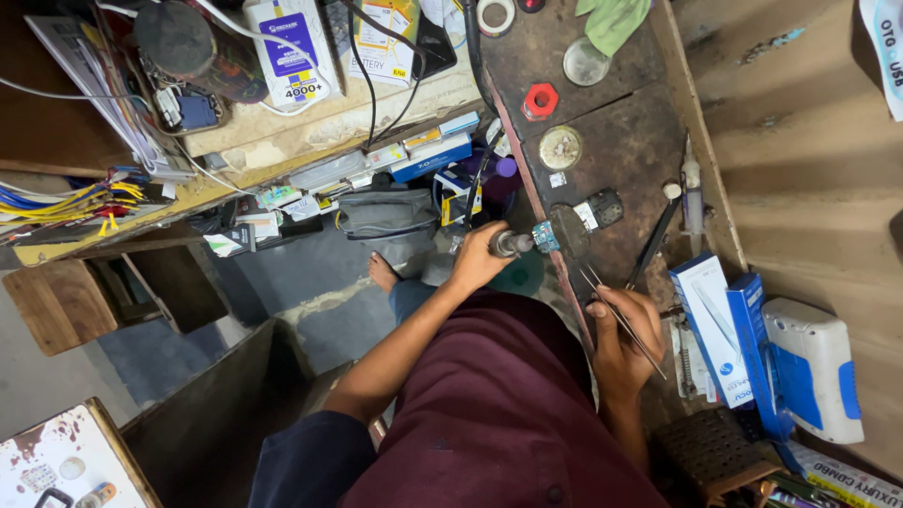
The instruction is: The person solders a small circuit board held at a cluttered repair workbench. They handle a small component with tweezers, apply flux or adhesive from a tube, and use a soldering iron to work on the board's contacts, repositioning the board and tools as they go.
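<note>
A single camera, worn on the person's head, looks steeply down over the maroon-clothed lap (499,404) at close range. The dark, worn wooden surface (630,141) runs from the top centre towards the lower right of the frame, and both hands sit just below the centre. The left half of the frame falls away to the grey floor (310,273) farther below. There is no second view to overlap with.
</note>
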The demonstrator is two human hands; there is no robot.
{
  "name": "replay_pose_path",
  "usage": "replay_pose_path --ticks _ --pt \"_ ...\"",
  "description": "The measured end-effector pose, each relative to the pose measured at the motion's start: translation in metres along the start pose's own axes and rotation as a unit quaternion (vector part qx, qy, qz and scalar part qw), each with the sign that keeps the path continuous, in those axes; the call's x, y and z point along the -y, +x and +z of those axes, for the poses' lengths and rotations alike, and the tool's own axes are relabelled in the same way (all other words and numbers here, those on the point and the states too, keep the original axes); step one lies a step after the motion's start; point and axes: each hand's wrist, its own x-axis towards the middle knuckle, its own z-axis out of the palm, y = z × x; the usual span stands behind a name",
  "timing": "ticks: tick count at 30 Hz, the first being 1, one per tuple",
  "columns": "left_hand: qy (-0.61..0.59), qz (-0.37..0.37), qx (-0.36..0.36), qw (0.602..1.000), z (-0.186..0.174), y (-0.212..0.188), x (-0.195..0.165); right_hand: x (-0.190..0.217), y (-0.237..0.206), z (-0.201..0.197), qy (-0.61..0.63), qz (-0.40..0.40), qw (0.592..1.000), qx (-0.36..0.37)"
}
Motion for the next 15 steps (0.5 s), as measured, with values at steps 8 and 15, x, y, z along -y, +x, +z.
replay_pose_path --ticks 8,15 --pt "-0.001 -0.002 -0.007 1.0 -0.0005 -0.0011 -0.0009 0.0015 -0.0004 0.0001 -0.003 0.0 1.0 0.001" --pt "-0.004 0.002 -0.005 1.0 -0.0011 -0.0008 -0.0028 0.001 -0.0011 -0.0006 -0.003 0.0 1.0 0.002"
